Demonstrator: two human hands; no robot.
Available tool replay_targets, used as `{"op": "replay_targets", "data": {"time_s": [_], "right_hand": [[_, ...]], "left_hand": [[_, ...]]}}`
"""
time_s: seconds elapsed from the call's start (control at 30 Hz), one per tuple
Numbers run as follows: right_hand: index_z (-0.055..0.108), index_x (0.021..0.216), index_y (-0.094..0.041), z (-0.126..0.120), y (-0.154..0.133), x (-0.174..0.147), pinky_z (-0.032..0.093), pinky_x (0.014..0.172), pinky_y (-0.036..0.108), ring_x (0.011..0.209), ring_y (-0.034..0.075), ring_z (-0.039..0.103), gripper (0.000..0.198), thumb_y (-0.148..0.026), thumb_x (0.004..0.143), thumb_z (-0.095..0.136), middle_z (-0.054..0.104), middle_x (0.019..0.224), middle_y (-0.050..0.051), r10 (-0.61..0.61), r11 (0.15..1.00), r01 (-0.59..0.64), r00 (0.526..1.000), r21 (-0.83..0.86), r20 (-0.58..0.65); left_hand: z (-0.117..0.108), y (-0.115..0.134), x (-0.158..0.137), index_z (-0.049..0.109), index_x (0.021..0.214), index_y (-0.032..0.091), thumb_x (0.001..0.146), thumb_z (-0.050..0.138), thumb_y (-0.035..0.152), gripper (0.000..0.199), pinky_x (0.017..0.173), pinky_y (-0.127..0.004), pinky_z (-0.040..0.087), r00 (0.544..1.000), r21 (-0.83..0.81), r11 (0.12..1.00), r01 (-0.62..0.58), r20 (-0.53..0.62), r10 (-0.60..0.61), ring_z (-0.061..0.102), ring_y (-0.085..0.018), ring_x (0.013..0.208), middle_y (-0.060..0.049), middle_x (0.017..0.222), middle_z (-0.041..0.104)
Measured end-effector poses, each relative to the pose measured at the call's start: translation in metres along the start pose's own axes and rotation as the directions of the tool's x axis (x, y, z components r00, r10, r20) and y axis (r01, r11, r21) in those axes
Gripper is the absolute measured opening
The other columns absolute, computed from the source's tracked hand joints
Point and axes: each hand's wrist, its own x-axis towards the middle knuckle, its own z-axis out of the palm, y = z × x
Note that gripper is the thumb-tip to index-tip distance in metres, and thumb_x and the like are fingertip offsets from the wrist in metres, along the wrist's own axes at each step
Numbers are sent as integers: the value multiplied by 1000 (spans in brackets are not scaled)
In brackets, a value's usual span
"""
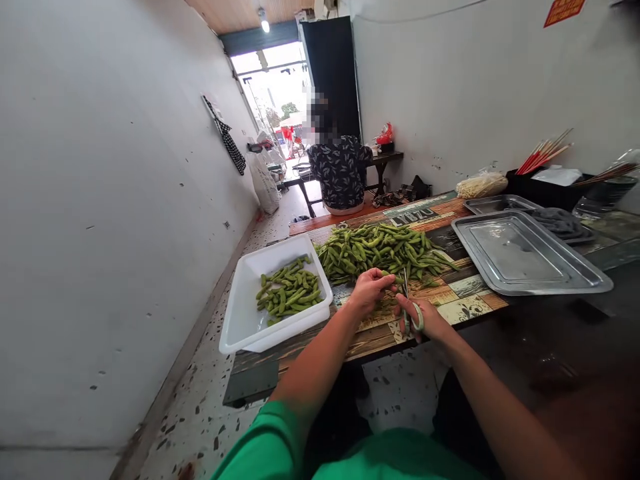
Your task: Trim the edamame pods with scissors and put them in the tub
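Observation:
Pinched in the fingers of my left hand (371, 291) is a green edamame pod (399, 280), its end pointing right. My right hand (424, 319) grips a pair of scissors (418, 317) with pale handles, and their blades point up at the tip of the pod. Just beyond both hands lies a large heap of edamame pods (375, 248) on the patterned wooden table (360, 341). To the left, a white plastic tub (243, 293) holds a smaller pile of pods (290, 293). Small trimmings appear to lie on the table under my hands.
On the right sit a metal tray (520, 257), a second tray (493, 205) with dark items near it, and a black box (540, 190) with red-tipped sticks. A person in a patterned shirt (340, 173) sits beyond the table. A wall (100, 200) runs along the left.

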Motion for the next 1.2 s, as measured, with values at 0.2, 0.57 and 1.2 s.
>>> {"op": "replay_targets", "data": {"time_s": [0.2, 0.57, 1.2], "right_hand": [[59, 76, -15, 0, -3, -3, 28, 24, 20, 23, 10, 41, 55, -68, 81, 47, 61, 44, 1, 11, 1000, -12, 1000, -15, -25], [56, 72, -16, 1, -12, -6, 30, 24, 20, 24, 8, 40, 50, -66, 75, 57, 57, 42, -2, 71, 991, -61, 995, 120, -75], [55, 75, -16, 2, -6, -3, 31, 24, 19, 25, 8, 39, 47, -64, 78, 56, 57, 43, -2, 46, 998, -45, 998, 37, -31]], "left_hand": [[4, 0, -3, 41, 68, 17, 55, 82, 32, 46, 38, -15, 19, 1000, 63, 998, 22, 4, -22, 48, -5, 41, -1, 54, 60], [-10, 15, 7, 44, 78, 17, 73, 57, 24, 15, 41, -16, 30, 936, -177, 982, -66, -353, -1, 57, -10, 51, -2, 67, 60], [-20, 7, -2, 73, 89, 21, 78, 61, 18, 16, 81, -28, 44, 941, 983, 166, -84, 24, 338, 60, -21, 92, -9, 96, 64]]}}
